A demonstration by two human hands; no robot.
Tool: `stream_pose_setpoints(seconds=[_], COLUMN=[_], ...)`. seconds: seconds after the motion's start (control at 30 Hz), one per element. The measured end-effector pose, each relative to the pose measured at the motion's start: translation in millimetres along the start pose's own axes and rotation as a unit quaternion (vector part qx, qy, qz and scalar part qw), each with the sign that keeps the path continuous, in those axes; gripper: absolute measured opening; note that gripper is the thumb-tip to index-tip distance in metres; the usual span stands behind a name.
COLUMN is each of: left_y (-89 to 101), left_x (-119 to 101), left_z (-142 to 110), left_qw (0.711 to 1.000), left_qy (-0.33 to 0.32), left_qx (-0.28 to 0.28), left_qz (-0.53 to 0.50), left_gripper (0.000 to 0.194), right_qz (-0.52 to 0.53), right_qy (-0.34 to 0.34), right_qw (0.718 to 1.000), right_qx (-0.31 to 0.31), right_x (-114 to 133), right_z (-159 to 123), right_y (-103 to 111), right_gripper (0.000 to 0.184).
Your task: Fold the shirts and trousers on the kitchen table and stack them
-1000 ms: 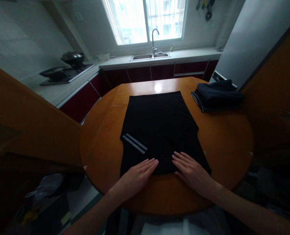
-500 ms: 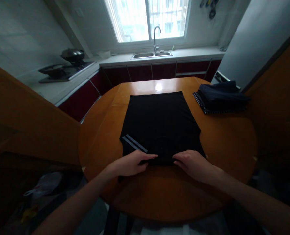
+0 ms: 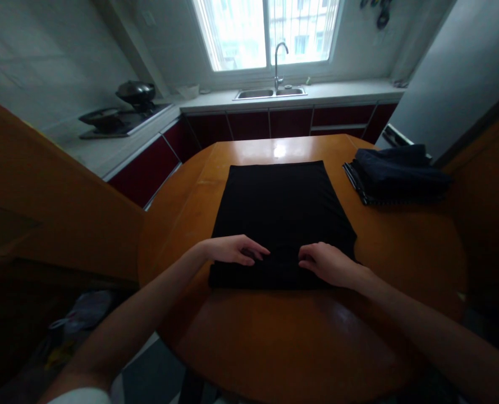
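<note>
A black shirt (image 3: pixel 278 207) lies spread on the wooden table, its near end turned over into a straight folded band (image 3: pixel 270 278). My left hand (image 3: pixel 234 249) is over the left part of this band, fingers apart and pointing right, with no cloth visibly gripped. Across from it, my right hand (image 3: pixel 327 262) hovers at or rests on the right part of the fold. Its fingers are loosely curled with a gap to the thumb, and no cloth shows between them. Whether either hand touches the fabric is hard to see.
A stack of folded dark clothes (image 3: pixel 398 174) sits at the table's right side. The rounded wooden table (image 3: pixel 283 342) has its near edge below my hands. Behind it stand a counter with a sink (image 3: pixel 255 94) and, at left, a stove with a pan (image 3: pixel 135 92).
The shirt's near end has been folded away from me, covering the grey stripes. Both hands have let go of the edge and moved slightly forward. The view has shifted a little left.
</note>
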State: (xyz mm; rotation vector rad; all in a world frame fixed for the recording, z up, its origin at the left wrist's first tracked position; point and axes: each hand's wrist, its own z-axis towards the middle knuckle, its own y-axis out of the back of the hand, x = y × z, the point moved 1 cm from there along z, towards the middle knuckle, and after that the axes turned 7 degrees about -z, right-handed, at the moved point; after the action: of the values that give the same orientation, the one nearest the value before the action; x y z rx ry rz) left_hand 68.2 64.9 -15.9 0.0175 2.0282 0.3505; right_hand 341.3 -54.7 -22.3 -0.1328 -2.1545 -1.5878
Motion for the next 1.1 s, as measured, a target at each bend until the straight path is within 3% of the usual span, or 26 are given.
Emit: stream_pose_setpoints(seconds=[0.1, 0.23, 0.4, 0.57, 0.77, 0.93, 1.1], left_y=[2.3, -0.3, -18.4, -38.4, -46.3, -48.7, -50.3], left_x=[7, 21, 37, 45, 59, 63, 60], left_z=[-19, -64, -100, -93, -81, -78, -78], left_qw=[1.0, 0.997, 0.979, 0.951, 0.917, 0.895, 0.892], left_qy=[0.006, 0.025, 0.039, 0.025, 0.021, -0.024, -0.045], left_qx=[-0.022, -0.078, -0.198, -0.308, -0.394, -0.436, -0.441], left_qz=[0.019, 0.011, -0.016, 0.02, 0.059, 0.09, 0.094], left_gripper=[0.057, 0.054, 0.05, 0.033, 0.023, 0.02, 0.02], right_qz=[0.019, 0.068, 0.136, 0.163, 0.174, 0.142, 0.128], right_qy=[0.003, -0.034, -0.082, -0.044, -0.049, -0.043, -0.049], right_qw=[0.997, 0.98, 0.974, 0.977, 0.968, 0.968, 0.968], right_qx=[-0.072, -0.184, -0.163, -0.133, -0.172, -0.201, -0.208], right_x=[-11, -47, -84, -89, -92, -97, -98], right_z=[-11, -42, -75, -76, -62, -55, -55], right_y=[0, 4, -4, -14, -20, -24, -26], right_gripper=[0.009, 0.018, 0.031, 0.027, 0.02, 0.021, 0.02])
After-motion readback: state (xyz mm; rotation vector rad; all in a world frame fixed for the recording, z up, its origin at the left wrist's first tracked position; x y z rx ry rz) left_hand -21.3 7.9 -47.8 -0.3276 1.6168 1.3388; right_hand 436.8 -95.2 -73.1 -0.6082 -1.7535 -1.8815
